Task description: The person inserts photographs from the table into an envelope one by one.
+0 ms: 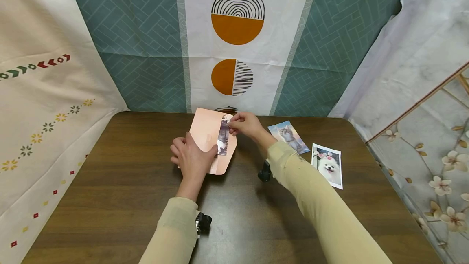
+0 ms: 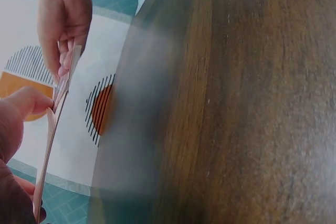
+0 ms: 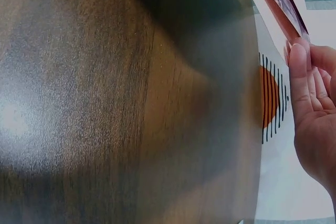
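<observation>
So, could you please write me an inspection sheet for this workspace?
Surface: dark wooden table.
Job's things: pink envelope, held upright; photo partly inside it.
Clutter: cat photo and white dog photo lying flat on the table's right side.
Grippers: left hand grips the envelope; right hand pinches the photo's top.
Cables: nothing seen.
Surroundings: patterned cloth backdrops on three sides.

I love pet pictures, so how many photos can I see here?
3. One photo is pinched by the right hand at the pink envelope; a cat photo and a dog photo lie on the table. The envelope may hide more.
</observation>
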Motion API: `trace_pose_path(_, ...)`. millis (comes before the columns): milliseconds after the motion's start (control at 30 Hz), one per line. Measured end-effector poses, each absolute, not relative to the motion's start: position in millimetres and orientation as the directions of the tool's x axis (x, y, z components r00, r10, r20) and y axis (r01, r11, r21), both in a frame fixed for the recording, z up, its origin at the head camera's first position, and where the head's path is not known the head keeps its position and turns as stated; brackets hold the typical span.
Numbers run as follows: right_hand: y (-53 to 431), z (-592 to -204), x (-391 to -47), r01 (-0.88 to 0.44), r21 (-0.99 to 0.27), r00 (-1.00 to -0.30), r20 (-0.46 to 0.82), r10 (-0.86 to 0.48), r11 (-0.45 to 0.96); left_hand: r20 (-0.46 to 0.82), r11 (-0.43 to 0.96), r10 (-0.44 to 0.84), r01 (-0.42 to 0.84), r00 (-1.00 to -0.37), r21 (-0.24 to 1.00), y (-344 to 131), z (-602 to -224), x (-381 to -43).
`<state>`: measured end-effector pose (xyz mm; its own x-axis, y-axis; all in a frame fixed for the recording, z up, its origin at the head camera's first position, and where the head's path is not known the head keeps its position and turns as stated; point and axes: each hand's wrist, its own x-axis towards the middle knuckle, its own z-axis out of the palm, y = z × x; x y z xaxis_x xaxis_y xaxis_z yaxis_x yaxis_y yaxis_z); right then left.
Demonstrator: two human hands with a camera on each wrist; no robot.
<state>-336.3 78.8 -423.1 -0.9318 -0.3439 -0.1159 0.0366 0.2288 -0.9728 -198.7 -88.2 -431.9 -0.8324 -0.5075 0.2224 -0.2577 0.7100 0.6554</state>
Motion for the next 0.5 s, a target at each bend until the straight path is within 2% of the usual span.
trace_pose_path(500, 68.6, -421.5, -335.6, 0.070, -0.977, -0.937, -0.133, -0.324, 0.199, 0.211, 0.681, -0.527, -0.260, -0.823, 0.685, -84.6, -431.4, -200.4)
